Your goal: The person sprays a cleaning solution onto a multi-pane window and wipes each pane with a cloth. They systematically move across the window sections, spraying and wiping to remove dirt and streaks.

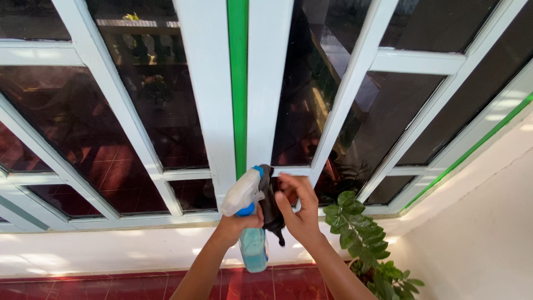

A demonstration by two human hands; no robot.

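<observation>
The left hand point(236, 225) is wrapped tight around the neck of a spray bottle point(248, 222), white trigger head on top and pale blue liquid in the body below. A dark cloth point(271, 205) hangs between the 2 hands, just beside the bottle's head. The right hand point(298, 208) has its fingers curled and pinching the cloth's upper part, up near the lower rail of the white window frame point(214, 100), beside its green strip point(239, 83).

The likely slip is the cloth: the pinch looks light, and most of the fabric dangles free, so it could drop to the red tiled floor point(139, 286) and pick up grit that scratches the glass. The bottle's nozzle sits close to the cloth and the fingers, so a squeeze may wet the right hand instead. A leafy plant point(361, 239) stands near the right forearm and could get brushed.
</observation>
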